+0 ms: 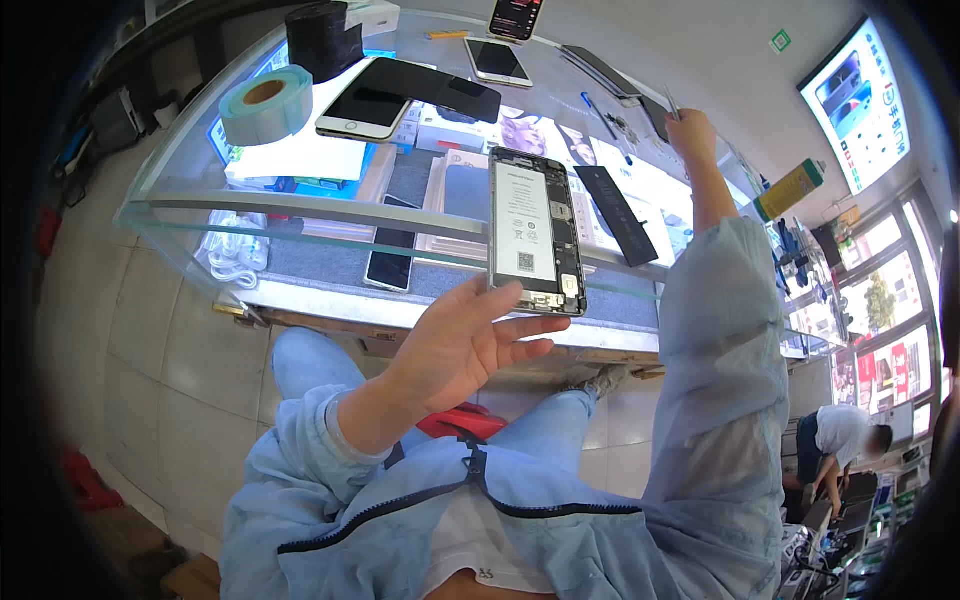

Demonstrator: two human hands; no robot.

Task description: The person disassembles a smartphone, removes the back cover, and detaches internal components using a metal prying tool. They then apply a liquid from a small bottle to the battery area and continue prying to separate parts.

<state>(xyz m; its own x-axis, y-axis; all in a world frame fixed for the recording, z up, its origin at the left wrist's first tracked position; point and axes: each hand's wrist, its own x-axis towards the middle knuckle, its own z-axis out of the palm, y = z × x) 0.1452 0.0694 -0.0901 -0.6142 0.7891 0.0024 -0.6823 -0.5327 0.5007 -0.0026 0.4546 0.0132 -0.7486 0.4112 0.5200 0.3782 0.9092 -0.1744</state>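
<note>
An opened phone [535,230] with a white battery and bare circuit parts lies tilted over the front edge of the glass counter. My left hand [465,335] grips its lower end, thumb on top and fingers spread beneath. To the phone's right rests a flat black battery [617,216]. My right hand [692,135] reaches toward the far right of the counter, fingers pinched on a slim metal tool [671,100] whose exact kind is too small to tell. Close by that hand are a blue pen [605,125] and some small loose parts [628,135].
The glass counter [340,215] holds a tape roll [266,105], a black roll [324,42], a white phone [365,98], a second white phone [498,62] and a propped lit phone [516,18]. A yellow-green bottle [790,190] stands right. Another person [845,440] bends over at far right.
</note>
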